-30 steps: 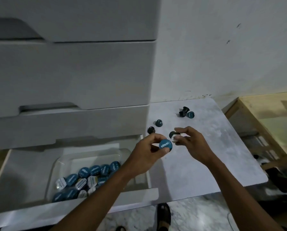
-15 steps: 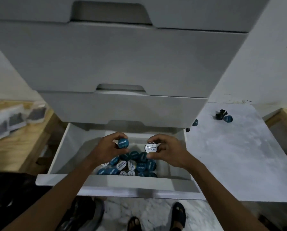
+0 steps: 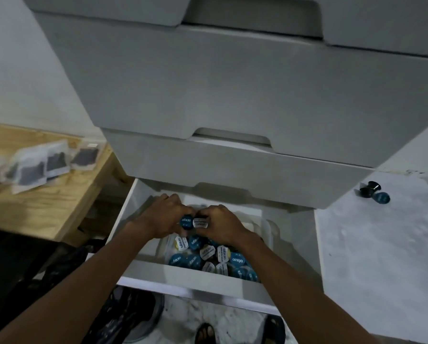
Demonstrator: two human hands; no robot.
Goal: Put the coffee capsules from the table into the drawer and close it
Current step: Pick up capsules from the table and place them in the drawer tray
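The bottom drawer point(image 3: 190, 278) of the grey cabinet stands pulled out. Inside it a clear tray point(image 3: 267, 228) holds several blue and white coffee capsules point(image 3: 208, 256). Both hands are over the tray, side by side. My left hand point(image 3: 162, 214) grips a blue-lidded capsule point(image 3: 186, 222). My right hand point(image 3: 220, 224) grips a white-lidded capsule point(image 3: 201, 222). On the white table point(image 3: 381, 256) to the right, three capsules point(image 3: 374, 192) lie close together near the wall.
Closed grey drawers point(image 3: 232, 90) rise above the open one. A wooden bench point(image 3: 34, 202) at the left carries several clear packets point(image 3: 41, 165). Dark bags point(image 3: 59, 281) lie on the floor under my left arm, and a sandalled foot point(image 3: 205, 333) shows below the drawer front.
Both hands carried their capsules from the table over to the drawer and have sunk lower and closer together above the tray. The view has swung left and nearer.
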